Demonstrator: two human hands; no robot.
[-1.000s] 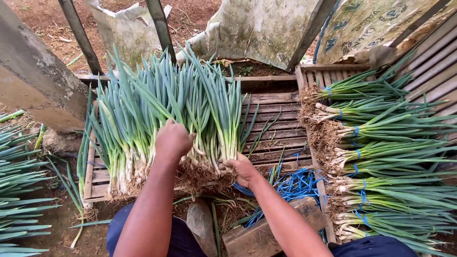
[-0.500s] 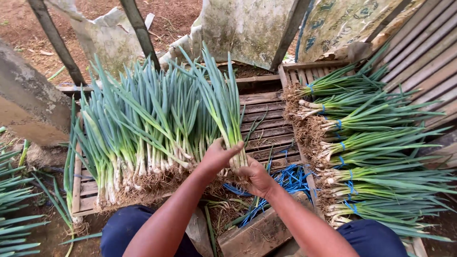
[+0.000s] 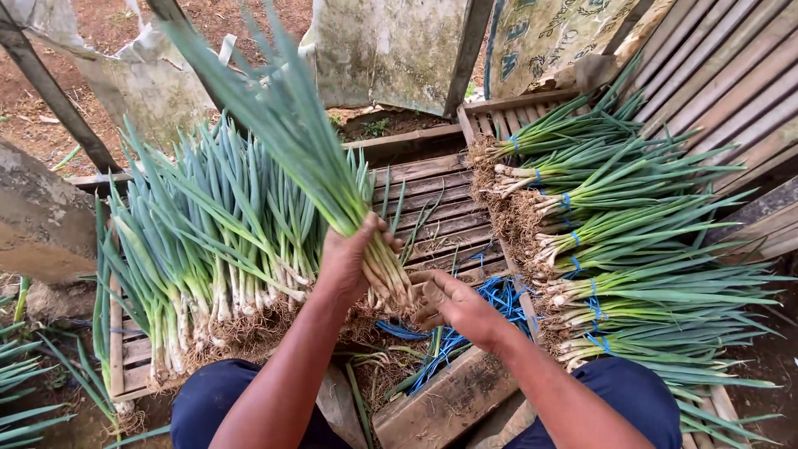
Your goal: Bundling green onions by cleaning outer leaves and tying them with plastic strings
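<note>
My left hand grips a handful of green onions around the pale lower stalks, leaves pointing up and away. My right hand is just right of it, fingers curled against the rooty ends of that handful. A large loose row of green onions leans upright on the wooden slatted pallet to the left of my hands.
Bundles of green onions tied with blue bands lie stacked on the right, roots facing me. Blue ties lie in a heap under my right hand. A wooden plank sits between my knees. Weathered boards and sacks stand behind.
My left hand has taken a handful out of the loose row and lifted it up and to the right. My right hand stayed low by the roots.
</note>
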